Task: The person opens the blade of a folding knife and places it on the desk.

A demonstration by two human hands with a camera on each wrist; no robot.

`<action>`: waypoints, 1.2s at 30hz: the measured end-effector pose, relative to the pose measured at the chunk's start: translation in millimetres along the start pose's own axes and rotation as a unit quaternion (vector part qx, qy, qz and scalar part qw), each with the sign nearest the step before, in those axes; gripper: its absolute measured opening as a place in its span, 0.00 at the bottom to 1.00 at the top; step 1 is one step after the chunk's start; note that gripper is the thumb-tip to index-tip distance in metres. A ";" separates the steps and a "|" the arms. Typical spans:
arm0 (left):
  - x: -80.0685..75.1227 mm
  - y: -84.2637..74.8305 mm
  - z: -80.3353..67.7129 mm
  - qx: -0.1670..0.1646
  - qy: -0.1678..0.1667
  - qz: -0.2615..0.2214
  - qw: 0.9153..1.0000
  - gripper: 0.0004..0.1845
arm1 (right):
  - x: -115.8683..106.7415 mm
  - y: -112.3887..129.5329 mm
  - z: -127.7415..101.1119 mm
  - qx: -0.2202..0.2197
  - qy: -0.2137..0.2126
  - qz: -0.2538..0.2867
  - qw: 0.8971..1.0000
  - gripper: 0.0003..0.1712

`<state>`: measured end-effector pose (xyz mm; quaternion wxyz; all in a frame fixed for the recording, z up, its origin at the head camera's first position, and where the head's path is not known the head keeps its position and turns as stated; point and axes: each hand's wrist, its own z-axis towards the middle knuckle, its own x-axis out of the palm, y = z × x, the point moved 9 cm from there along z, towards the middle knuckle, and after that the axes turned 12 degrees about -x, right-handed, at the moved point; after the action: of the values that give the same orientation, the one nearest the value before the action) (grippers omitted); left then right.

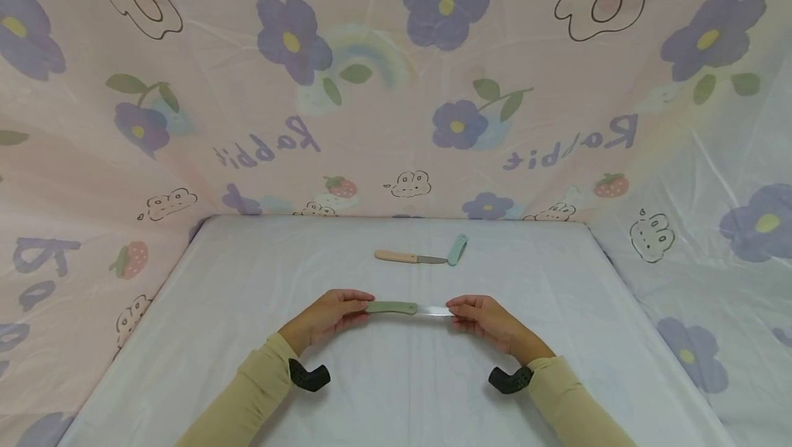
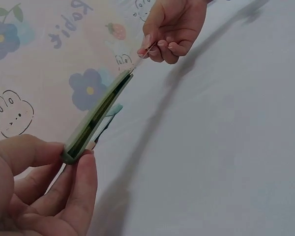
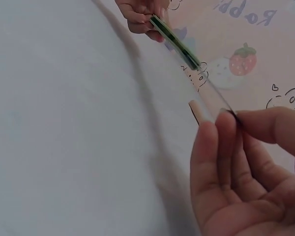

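Note:
A folding knife with a green handle (image 1: 391, 307) and a shiny blade (image 1: 433, 311) is stretched out straight between both hands, above the white table. My left hand (image 1: 337, 313) pinches the handle's far end between thumb and fingers. At the blade's tip, my right hand (image 1: 485, 322) pinches the metal between thumb and fingertips, which hide the tip. The left wrist view shows the slot along the green handle (image 2: 96, 118) facing down. In the right wrist view the blade (image 3: 219, 93) appears edge-on as a thin line.
Behind the hands, a knife with a tan wooden handle (image 1: 396, 256) lies on the white table (image 1: 278, 254). Its blade points right, its tip at a folded mint-green knife (image 1: 458, 250). A printed curtain (image 1: 371, 124) surrounds the table's back and sides.

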<state>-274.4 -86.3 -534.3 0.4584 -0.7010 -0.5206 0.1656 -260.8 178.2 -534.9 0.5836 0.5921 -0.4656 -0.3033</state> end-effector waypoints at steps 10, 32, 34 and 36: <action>-6.9 -9.0 10.6 0.018 -0.027 -0.025 0.999 0.18 | -9.0 4.2 8.7 -0.017 -0.021 -0.013 1.000 0.23; -24.9 -31.0 43.6 0.047 -0.125 -0.068 0.989 0.20 | -31.9 10.1 45.3 -0.007 -0.119 0.010 0.993 0.22; -25.0 -33.1 45.3 0.048 -0.131 -0.062 0.988 0.20 | -34.2 8.7 47.7 -0.004 -0.125 0.014 0.992 0.22; -25.5 -33.7 47.7 0.047 -0.133 -0.060 0.988 0.20 | -35.8 7.0 49.5 -0.004 -0.126 0.018 0.992 0.22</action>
<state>-338.0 -85.1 -538.1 0.4266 -0.6177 -0.6099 0.2539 -320.6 191.1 -541.3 0.5280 0.5385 -0.5447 -0.3667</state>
